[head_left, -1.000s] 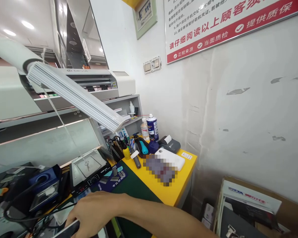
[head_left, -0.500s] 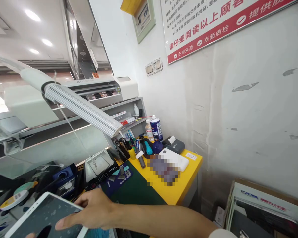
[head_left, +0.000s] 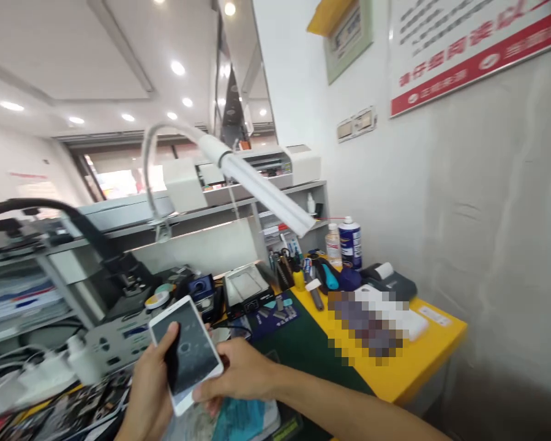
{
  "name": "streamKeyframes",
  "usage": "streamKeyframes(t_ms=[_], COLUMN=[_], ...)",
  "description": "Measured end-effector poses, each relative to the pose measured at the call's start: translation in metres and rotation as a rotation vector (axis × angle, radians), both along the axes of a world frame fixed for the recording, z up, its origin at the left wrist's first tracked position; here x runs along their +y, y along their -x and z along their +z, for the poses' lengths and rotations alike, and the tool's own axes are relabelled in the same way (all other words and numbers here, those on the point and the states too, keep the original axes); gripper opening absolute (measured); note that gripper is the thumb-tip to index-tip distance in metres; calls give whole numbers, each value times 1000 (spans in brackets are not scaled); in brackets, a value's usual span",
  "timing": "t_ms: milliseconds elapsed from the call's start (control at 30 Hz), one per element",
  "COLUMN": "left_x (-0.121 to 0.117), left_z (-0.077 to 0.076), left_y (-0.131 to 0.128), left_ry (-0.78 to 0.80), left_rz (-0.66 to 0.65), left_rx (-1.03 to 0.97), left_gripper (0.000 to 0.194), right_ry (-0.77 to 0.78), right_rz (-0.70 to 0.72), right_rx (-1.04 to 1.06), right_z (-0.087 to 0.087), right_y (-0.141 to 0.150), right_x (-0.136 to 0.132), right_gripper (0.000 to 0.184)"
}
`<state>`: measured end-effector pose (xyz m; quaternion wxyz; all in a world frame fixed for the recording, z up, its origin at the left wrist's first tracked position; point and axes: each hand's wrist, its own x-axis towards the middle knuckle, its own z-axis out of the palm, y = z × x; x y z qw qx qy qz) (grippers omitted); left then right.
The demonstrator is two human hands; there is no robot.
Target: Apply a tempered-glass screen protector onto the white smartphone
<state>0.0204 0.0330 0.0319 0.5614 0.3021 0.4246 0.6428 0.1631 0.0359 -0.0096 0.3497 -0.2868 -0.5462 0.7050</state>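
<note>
A white-framed smartphone [head_left: 188, 361] with a dark, smudged screen is held between my two hands, tilted, low in the view. My left hand [head_left: 151, 373] is closed round its left edge, the thumb lying across the screen. From the other side my right hand [head_left: 236, 370] grips the lower right edge, thumb near the bottom corner, with the other fingers partly hidden behind the phone. Under the hands lies a blurred turquoise item [head_left: 243, 419] on the bench. Just beyond the phone sits a boxy device with a pale plate on top [head_left: 248, 288].
A green mat [head_left: 298, 343] covers the middle of the yellow bench [head_left: 413, 367]. At the right stand a blue spray can [head_left: 350, 245] and a small label printer [head_left: 390, 282]. Overhead reaches a white lamp [head_left: 266, 193]. White bottles [head_left: 80, 358] and small parts crowd the left.
My view has swung left, so the bench sits further right. The phone now shows more fully, and my left hand has come into clear view gripping it. My right hand stays on the phone.
</note>
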Motion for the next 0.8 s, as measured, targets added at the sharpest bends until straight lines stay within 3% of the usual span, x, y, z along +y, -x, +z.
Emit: streamKeyframes(t_ms=[167, 333, 667, 800], left_x=[-4, -2, -3, -5], left_z=[-7, -13, -19, -23], left_y=[7, 15, 15, 13], left_ry=[-55, -49, 28, 60], left_rz=[-10, -46, -158, -186], left_rx=[-47, -96, -68, -76], left_gripper=[32, 39, 50, 49], right_ry=[-51, 6, 57, -41], right_rz=[-30, 5, 383, 293], right_rx=[-63, -32, -134, -224], right_z=[-5, -3, 18, 22], right_y=[7, 9, -16, -24], right_x=[-8, -13, -8, -3], right_gripper=[49, 50, 50, 36])
